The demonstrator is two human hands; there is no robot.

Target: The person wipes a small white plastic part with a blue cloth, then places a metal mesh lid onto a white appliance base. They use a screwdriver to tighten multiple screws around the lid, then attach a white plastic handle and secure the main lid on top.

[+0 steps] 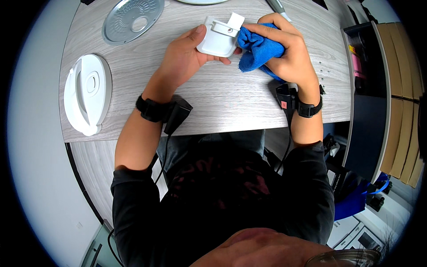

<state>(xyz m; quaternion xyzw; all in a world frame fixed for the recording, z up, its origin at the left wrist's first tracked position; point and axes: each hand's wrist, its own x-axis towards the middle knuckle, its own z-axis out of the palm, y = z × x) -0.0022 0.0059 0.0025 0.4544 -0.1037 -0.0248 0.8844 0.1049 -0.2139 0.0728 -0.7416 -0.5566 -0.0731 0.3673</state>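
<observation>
Left hand (184,55) gripping a small white plastic holder (219,38) just above the wooden tabletop (222,98), thumb along its upper edge. Right hand (287,49) clenched around a blue cloth (257,49), pressed against the holder's right side. Left of the left hand: white oval lid (87,93); beyond it, perforated metal disc (132,18).

We had only one view, a fisheye camera worn on the head, and it looked steeply down over the chest at the table (213,102) in front. It sat close enough that both forearms rose from the lower part of the picture to the left hand (184,55) and right hand (284,49) near the top. The table edge bent toward the rim, and a dark ring closed the corners.
</observation>
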